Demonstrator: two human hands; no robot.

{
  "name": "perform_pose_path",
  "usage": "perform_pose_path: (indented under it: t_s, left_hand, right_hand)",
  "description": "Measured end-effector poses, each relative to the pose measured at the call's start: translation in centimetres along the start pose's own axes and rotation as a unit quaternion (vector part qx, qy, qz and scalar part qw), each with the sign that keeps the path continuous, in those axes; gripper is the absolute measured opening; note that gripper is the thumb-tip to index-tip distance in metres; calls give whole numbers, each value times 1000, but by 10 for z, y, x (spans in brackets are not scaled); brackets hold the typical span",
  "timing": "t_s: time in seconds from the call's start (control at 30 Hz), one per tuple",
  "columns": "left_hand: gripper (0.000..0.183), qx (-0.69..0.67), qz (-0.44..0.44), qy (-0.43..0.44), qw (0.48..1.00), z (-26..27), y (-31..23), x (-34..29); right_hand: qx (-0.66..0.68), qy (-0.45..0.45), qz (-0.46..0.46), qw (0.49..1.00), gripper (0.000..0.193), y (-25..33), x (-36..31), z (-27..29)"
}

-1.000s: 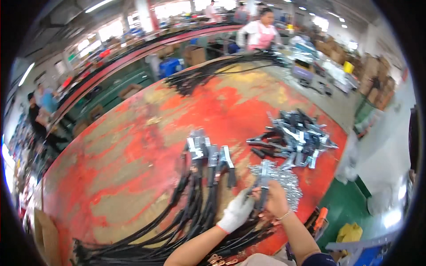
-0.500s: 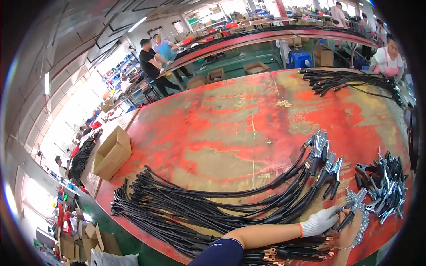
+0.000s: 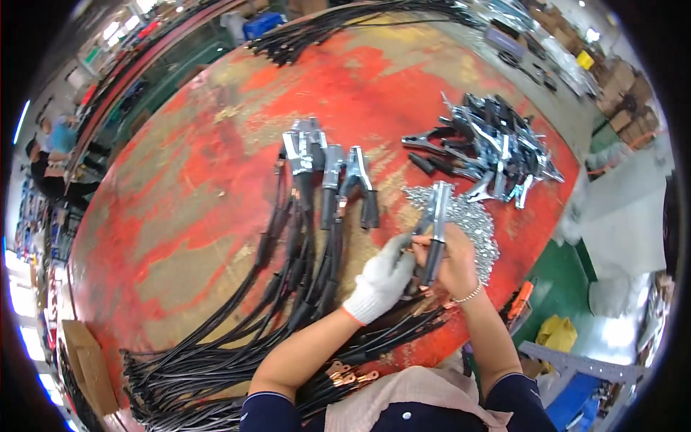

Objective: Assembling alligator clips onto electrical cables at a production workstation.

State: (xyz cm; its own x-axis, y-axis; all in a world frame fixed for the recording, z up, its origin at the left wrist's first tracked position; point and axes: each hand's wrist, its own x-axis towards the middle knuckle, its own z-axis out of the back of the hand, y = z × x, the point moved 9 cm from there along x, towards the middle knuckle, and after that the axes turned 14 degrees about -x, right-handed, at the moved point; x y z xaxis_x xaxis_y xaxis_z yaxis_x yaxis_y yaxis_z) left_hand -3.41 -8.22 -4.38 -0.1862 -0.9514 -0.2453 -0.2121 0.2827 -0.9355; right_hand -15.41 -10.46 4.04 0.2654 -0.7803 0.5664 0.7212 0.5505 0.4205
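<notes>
My left hand (image 3: 380, 283), in a white knitted glove, closes on a metal clamp (image 3: 441, 198) with black-sleeved handles. The clamp's jaws point away from me. My bare right hand (image 3: 455, 268) is pinched between and behind the handles; what its fingertips hold is too small to make out. Just beyond lies a heap of small shiny metal parts (image 3: 471, 229). A pile of loose clamps (image 3: 497, 147) sits farther right. To the left, several clamps (image 3: 332, 173) lie joined to black cables (image 3: 270, 248). Copper cable lugs (image 3: 342, 374) show by my left forearm.
The red, worn table (image 3: 216, 187) carries another bundle of black cables (image 3: 288, 43) at its far edge. A cardboard box (image 3: 88, 360) stands at the left. On the right are a blue-topped stool or cart (image 3: 576, 396) and a yellow bag (image 3: 556, 333). People work in the left background.
My view has turned right and down, bringing my hands nearer the middle of the picture. Both hands stay at the clamp, which now points more directly away from me.
</notes>
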Motion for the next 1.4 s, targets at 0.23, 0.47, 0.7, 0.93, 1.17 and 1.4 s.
perform_pose_path:
  t_s: [0.23,0.47,0.7,0.93,1.17,1.4]
  left_hand:
    - [39,-39,38,-6,999,-4,-5,-6]
    - [42,-55,73,-23,996,1,-1,-5]
    - [40,444,-197,-59,872,-9,-54,-12]
    - [45,634,-77,-16,769,-16,-18,14]
    - [32,48,19,13,999,0,-14,0]
    - [57,-116,108,105,982,-29,-18,-11]
  right_hand:
    - [15,40,-49,998,17,-3,-1,0]
    - [43,88,-138,986,21,-14,-9,-9]
    - [643,56,-487,589,39,-47,-61,-56]
    - [602,-54,-452,656,53,-83,-66,-29]
    - [645,-29,-468,603,46,-75,-73,-31]
    - [737,77,-461,488,37,-32,-63,-64]
